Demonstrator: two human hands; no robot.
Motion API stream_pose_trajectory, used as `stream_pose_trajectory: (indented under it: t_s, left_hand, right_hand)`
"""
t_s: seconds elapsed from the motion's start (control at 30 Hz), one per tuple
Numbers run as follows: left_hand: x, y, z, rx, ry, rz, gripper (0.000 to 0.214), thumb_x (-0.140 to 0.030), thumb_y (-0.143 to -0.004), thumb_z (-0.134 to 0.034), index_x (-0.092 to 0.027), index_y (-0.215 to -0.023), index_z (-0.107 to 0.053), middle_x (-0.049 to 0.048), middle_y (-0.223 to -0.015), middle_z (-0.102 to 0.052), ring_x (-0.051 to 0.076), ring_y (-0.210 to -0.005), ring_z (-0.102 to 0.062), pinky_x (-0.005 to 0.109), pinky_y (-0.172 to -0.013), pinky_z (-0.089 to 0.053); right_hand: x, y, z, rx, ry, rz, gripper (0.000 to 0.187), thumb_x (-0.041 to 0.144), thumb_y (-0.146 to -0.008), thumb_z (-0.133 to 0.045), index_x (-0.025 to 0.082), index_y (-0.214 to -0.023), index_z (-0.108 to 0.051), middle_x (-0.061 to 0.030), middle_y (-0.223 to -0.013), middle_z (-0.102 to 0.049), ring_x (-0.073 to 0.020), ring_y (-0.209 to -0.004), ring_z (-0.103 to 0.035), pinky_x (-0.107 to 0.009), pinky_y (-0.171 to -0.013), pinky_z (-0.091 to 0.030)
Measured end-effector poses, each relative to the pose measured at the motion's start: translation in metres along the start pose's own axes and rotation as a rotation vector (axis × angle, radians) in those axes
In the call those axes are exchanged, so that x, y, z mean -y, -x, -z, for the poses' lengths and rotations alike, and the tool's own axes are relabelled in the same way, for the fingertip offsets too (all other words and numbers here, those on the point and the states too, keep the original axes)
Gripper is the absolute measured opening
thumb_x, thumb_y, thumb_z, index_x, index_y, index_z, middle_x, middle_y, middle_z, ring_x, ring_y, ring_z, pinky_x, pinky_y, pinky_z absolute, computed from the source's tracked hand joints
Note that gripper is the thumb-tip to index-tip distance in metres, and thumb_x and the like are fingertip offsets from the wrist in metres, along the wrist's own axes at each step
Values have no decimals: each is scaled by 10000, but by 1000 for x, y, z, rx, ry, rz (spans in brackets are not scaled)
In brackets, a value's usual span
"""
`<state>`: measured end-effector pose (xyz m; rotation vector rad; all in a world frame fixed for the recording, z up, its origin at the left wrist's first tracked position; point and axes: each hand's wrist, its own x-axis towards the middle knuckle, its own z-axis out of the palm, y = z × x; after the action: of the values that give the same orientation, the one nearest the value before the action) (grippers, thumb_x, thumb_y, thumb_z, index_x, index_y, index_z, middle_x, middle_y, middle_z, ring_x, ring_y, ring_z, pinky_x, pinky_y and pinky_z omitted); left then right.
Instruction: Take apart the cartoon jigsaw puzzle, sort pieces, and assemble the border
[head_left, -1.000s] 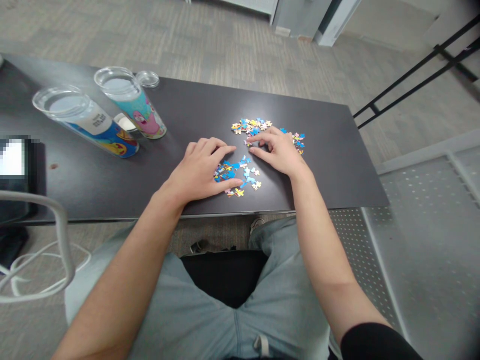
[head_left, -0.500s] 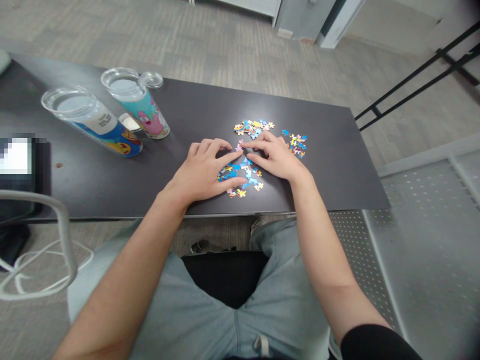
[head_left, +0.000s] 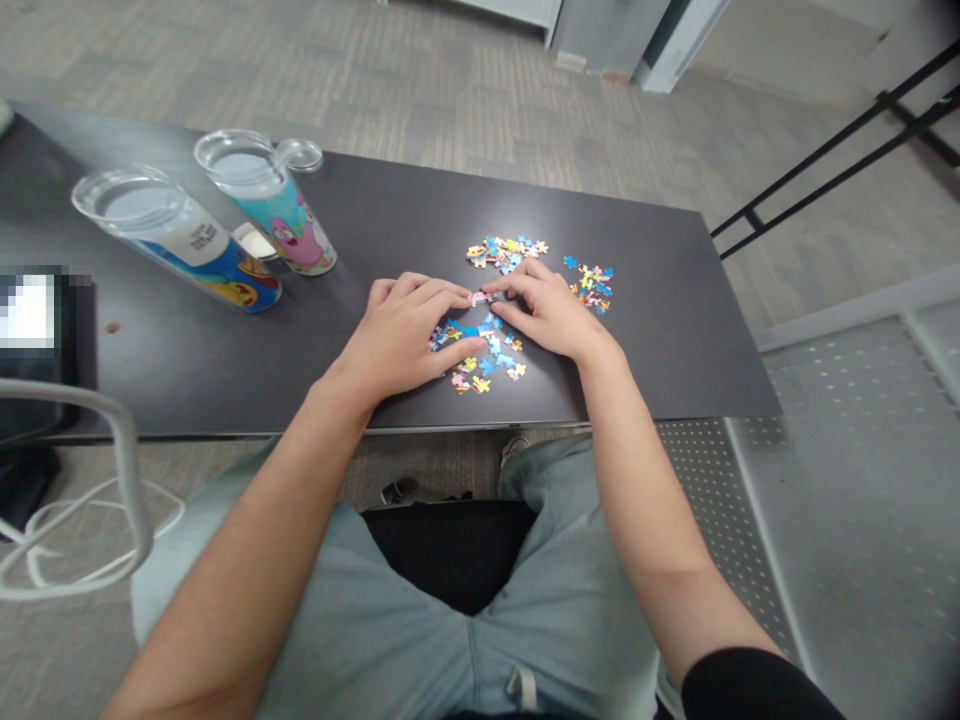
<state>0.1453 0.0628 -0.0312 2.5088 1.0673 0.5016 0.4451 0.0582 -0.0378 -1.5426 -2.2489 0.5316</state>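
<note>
1. Across mid-frame: table (head_left: 667, 340).
2. Upper left, on it: left container (head_left: 214, 255), right container (head_left: 289, 215).
3. Near centre: upper puzzle cluster (head_left: 496, 248), lower puzzle cluster (head_left: 504, 360); farther right, right puzzle cluster (head_left: 592, 285).
4. Left hand (head_left: 409, 330) left, right hand (head_left: 551, 310) upper right of lower puzzle cluster.

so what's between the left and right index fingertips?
A small pink bit of puzzle, between the left hand and right hand, seen in the head view. Too small to tell if it's one piece or more.

Tabletop (head_left: 675, 335) right of the puzzle pieces (head_left: 592, 285) is passable; canisters (head_left: 304, 240) obstruct left.
</note>
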Motion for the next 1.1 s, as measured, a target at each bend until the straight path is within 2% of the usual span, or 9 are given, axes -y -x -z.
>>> stream_pose_trajectory:
  t_s: [0.1,0.23,0.37,0.47,0.63,0.8,1.1]
  left_hand:
    - [0,0,-2,-11,-15,23,466,-608,-1265,-737,-324,-1616,-854,147,-1714,-862,499,-1626,-714,758,-1380,-501]
    - [1,-1,-3,-1,-19,20,530,-617,-1257,-742,-302,-1669,-853,167,-1752,-834,520,-1653,-696,754,-1395,-493]
    - [3,-1,-2,8,10,6,617,-622,-1212,-806,-311,-1743,-825,165,-1713,-856,523,-1612,-717,752,-1402,-505]
    - [3,0,-1,14,12,-23,639,-614,-1196,-830,-312,-1759,-814,161,-1678,-876,512,-1585,-736,742,-1396,-521]
    - [1,0,-2,14,8,-46,591,-599,-1225,-803,-312,-1740,-836,156,-1763,-844,512,-1639,-714,753,-1414,-499]
    - [4,-1,-3,34,8,-52,560,-616,-1221,-820,-375,-1723,-876,124,-1804,-818,525,-1673,-687,773,-1432,-481]
    - [3,-1,-4,53,-7,-46,681,-656,-1214,-812,-372,-1833,-804,144,-1868,-760,548,-1729,-645,799,-1453,-462]
  right_hand:
    - [-1,0,-1,-26,-52,18,288,379,-1237,-756,374,-1426,-973,-149,-1416,-849,-415,-1317,-829,-648,-1252,-705]
    - [-6,0,-6,-63,-138,41,179,364,-1188,-843,334,-1325,-953,-144,-1371,-845,-397,-1216,-828,-647,-1193,-730]
    - [-7,-1,-7,-85,-172,47,102,397,-1157,-935,336,-1238,-939,-133,-1332,-839,-393,-1180,-821,-650,-1158,-729]
    - [-7,-2,-6,-81,-180,25,53,375,-1179,-911,334,-1204,-935,-135,-1315,-832,-378,-1166,-821,-619,-1134,-730]
    - [-10,-2,-6,-113,-177,-7,72,347,-1189,-878,319,-1234,-926,-139,-1335,-841,-360,-1139,-822,-590,-1114,-730]
    - [-13,-2,-7,-120,-185,-2,91,368,-1186,-884,314,-1241,-931,-145,-1333,-843,-360,-1145,-827,-573,-1078,-732]
    - [-10,0,-5,-92,-153,-28,260,452,-1139,-961,308,-1354,-938,-160,-1392,-837,-383,-1151,-831,-616,-1076,-752]
